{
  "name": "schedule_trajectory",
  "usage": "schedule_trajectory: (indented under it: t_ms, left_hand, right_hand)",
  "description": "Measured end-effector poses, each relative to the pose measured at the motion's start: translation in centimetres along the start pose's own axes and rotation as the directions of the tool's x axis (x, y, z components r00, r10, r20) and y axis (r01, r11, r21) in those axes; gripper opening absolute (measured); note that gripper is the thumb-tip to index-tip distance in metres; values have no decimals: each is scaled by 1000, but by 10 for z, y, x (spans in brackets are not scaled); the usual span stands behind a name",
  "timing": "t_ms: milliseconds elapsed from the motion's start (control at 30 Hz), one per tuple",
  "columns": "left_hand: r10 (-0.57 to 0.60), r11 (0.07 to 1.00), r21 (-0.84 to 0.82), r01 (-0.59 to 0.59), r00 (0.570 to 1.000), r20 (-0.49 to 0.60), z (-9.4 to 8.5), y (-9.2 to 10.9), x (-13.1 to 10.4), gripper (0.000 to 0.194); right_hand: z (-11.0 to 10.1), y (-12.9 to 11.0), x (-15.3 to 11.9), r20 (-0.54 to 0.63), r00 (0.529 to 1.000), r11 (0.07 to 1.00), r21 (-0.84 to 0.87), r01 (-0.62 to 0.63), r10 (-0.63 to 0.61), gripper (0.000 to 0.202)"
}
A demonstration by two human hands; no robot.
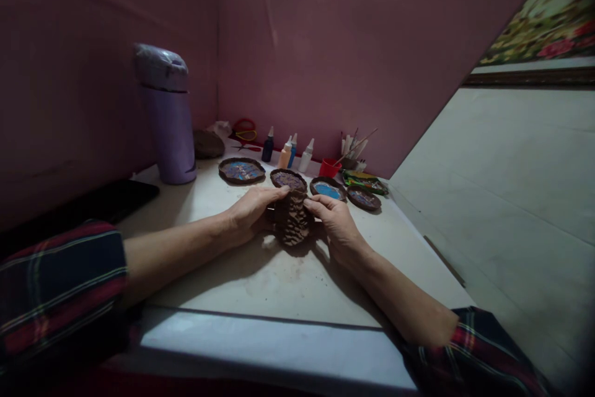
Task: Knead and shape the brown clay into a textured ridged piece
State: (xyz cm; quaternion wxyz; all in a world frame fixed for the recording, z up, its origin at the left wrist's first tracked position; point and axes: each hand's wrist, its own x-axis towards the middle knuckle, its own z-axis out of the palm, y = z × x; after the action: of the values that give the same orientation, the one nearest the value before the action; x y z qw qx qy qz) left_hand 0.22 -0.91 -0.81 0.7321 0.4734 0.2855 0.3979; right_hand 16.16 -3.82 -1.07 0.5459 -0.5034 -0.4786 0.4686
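Note:
Between my hands is a brown clay piece (pixel 294 223) with a rough, ridged surface, held near the middle of the white board. My left hand (pixel 253 214) grips its left side, thumb on the upper edge and the other fingers partly hidden behind. On the opposite side, my right hand (pixel 337 223) pinches the upper right edge between thumb and fingers. Just behind it lies a round brown clay dish (pixel 287 180) with a purplish painted inside. A blue-filled dish (pixel 328 189) sits beyond my right fingers.
A tall purple tumbler (pixel 170 118) stands at the left, near a black flat object (pixel 134 196). Another painted dish (pixel 242 170) and a smaller one (pixel 364 197) flank the middle. Paint bottles (pixel 285 154), a red cup (pixel 330 167), brushes and scissors (pixel 245 130) line the back wall.

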Motion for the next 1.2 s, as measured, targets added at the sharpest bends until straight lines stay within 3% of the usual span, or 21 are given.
schedule_trajectory:
  t_ms: [500, 900, 1200]
  left_hand:
    - [5, 1000, 11, -4, 1000, -5, 0, 0, 1, 25]
    - [2, 999, 34, -2, 1000, -24, 2, 1, -1, 23]
    - [0, 998, 65, 1, 1000, -21, 2, 1, -1, 21]
  right_hand:
    - [-1, 2, 2, 1, 1000, 1000, -15, 9, -9, 16]
    - [-1, 1, -1, 22, 999, 999, 2, 34, -34, 28]
    - [0, 0, 1, -7, 1000, 1000, 0, 9, -9, 15]
